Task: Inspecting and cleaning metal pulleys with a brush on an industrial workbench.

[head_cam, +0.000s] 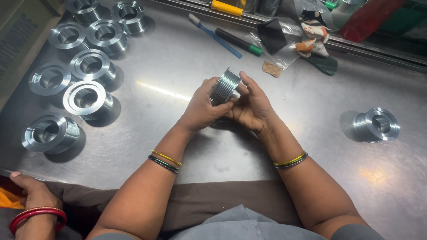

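**One threaded ring in both hands, a group on the left, one alone on the right**

At the far left lower corner, another person's hand (31, 195) with red bangles rests on the edge of the steel table (187, 155); its fingers lie loosely and hold nothing.

On the left part of the table stands a group of metal threaded rings (87, 98), eight as far as I can count, most of them with the flange upward, and one near the front (50, 133) lying tilted. They are close to each other but well apart from the hands.

In the middle, the left hand (202, 109) and the right hand (252, 106) are raised a little above the table and hold one threaded ring (225, 86) between them. The fingers of both hands are closed around it, and its grooved side faces the camera. Whether a finger is moving over the thread, I cannot tell.

Behind the hands lie a blue toothbrush (215, 35), a dark marker with a green cap (239, 42), a small brown scrap (271, 69) and a plastic bag with cloth pieces (311, 33).

At the right, one single ring (377, 124) lies on its side, alone.

My judgement: the lone piece on the right may be a finished one and the group on the left still waits, so most of the work remains.
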